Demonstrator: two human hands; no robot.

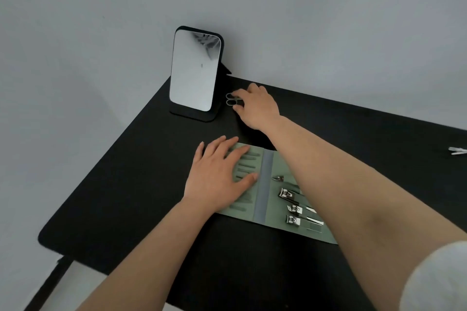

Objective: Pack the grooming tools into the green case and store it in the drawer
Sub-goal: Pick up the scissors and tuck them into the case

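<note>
Just scissors (231, 99) under right fingertips (237, 94)

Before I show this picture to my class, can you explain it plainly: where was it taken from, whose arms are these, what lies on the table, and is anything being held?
There is only one picture, taken by a wide-angle camera worn on a person's head, looking forward and down. So the two bare arms belong to the wearer.

The left hand lies flat on the left half of an open green case, pressing it to the black table. Its right half holds metal nail clippers in loops.

The right hand reaches to the back of the table, fingers at a small pair of scissors lying beside a standing mirror. Whether they are gripped yet is unclear.

Another small metal tool lies at the far right edge. No drawer is visible.
</note>
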